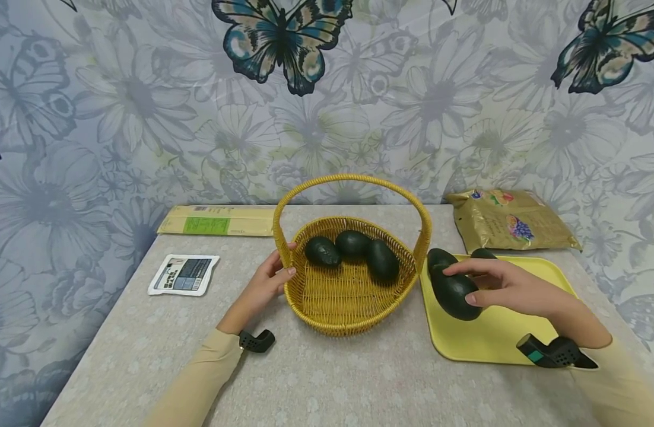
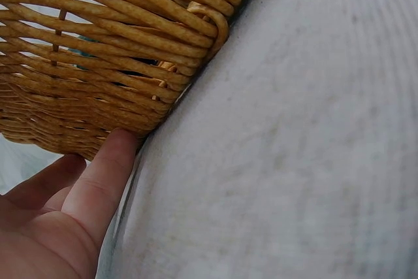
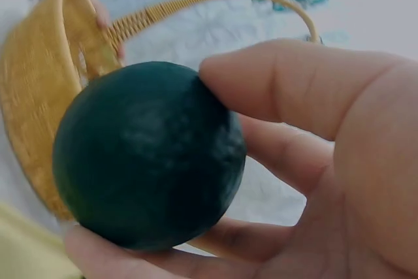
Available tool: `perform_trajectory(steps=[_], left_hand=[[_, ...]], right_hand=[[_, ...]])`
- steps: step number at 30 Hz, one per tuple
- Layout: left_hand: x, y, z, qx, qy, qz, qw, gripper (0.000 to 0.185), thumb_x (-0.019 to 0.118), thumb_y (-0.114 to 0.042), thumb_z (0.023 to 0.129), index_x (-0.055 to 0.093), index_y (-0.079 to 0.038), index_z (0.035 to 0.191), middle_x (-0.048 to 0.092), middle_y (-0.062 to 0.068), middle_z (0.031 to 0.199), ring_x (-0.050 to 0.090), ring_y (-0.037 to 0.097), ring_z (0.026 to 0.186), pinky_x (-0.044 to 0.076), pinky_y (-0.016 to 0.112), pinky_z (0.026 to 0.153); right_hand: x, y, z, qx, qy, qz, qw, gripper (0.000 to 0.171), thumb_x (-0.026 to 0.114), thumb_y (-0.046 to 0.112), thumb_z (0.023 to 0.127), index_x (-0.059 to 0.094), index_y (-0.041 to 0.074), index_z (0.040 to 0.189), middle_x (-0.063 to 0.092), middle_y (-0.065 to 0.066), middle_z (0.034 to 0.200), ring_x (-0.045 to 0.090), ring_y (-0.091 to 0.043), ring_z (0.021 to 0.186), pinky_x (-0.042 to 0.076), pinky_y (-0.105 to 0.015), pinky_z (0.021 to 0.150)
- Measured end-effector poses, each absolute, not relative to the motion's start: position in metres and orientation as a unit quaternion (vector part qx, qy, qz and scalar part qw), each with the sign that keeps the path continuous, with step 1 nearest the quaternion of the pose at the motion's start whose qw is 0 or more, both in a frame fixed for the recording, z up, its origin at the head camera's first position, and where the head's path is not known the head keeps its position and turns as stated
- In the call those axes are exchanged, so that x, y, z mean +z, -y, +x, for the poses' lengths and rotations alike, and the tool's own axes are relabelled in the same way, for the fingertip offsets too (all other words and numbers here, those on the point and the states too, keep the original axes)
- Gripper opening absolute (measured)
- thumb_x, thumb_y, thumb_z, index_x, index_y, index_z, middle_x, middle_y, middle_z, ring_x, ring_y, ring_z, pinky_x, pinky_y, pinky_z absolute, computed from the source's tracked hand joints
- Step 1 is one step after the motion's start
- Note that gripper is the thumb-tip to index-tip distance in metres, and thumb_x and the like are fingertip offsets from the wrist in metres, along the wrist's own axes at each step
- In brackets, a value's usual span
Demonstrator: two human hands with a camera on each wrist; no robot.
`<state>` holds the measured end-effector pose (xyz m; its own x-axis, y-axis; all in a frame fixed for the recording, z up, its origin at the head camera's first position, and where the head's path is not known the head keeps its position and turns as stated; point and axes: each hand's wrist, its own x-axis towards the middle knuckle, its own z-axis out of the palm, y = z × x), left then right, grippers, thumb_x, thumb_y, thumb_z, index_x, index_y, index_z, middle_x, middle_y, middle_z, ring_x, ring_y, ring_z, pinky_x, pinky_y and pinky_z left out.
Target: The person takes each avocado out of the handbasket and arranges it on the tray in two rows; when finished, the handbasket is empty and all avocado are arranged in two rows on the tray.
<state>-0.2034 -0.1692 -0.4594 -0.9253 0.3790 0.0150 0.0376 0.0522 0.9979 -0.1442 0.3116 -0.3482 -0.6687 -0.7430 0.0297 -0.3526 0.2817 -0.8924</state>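
We see the right hand (image 1: 511, 289) wrapped around a dark green avocado (image 1: 455, 293), thumb on one side and fingers curled beneath it, held just above the left end of the yellow tray (image 1: 484, 338). Its skin is nearly black-green, matte and faintly pebbled, and it looks round end-on from the right wrist. The left hand (image 1: 265, 281) grips the near-left rim of the wicker basket (image 1: 348, 296), thumb pressed against the woven wall where it meets the tabletop (image 1: 359, 379). Three more avocados (image 1: 352, 252) lie together at the back of the basket, under its arched handle (image 1: 354, 184). Two others (image 1: 439, 259) rest on the tray behind the held one, partly hidden by it and the hand. Farther out we find a gold snack bag (image 1: 511, 222) behind the tray, a flat yellow-green packet (image 1: 217, 220) against the wall, and a small white pouch (image 1: 184, 274) at the left.
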Motion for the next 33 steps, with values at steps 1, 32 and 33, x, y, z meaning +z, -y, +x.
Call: perform_trajectory(steps=[1,32,33], left_hand=[[-0.459,0.169,-0.203,0.672,-0.715,0.146,0.127,0.059,0.051,-0.016,0.107,0.027,-0.019,0.161,0.034,0.024,0.160,0.045,0.044,0.139,0.058,0.030,0.092],[-0.459,0.169,-0.203,0.669,-0.718,0.141,0.126,0.058,0.050,-0.016,0.107,0.028,-0.019,0.161,0.035,0.026,0.158,0.046,0.045,0.138,0.058,0.031,0.092],[-0.459,0.169,-0.203,0.669,-0.718,0.141,0.126,0.058,0.050,-0.016,0.107,0.028,-0.019,0.161,0.035,0.026,0.158,0.046,0.045,0.138,0.058,0.031,0.091]], right_hand=[[-0.348,-0.318,-0.144,-0.485,-0.779,-0.343,0.202,0.051,0.052,-0.007,0.100,0.052,0.013,0.147,0.060,0.021,0.134,0.069,-0.005,0.104,0.060,-0.030,0.078],[-0.383,-0.466,-0.172,-0.498,-0.853,-0.102,0.117,0.053,0.044,-0.002,0.106,0.055,0.037,0.138,0.046,0.037,0.125,0.065,0.004,0.097,0.062,-0.035,0.067],[-0.384,-0.468,-0.173,-0.500,-0.852,-0.097,0.119,0.053,0.044,-0.002,0.106,0.056,0.039,0.137,0.047,0.038,0.123,0.064,0.004,0.096,0.062,-0.035,0.067]])
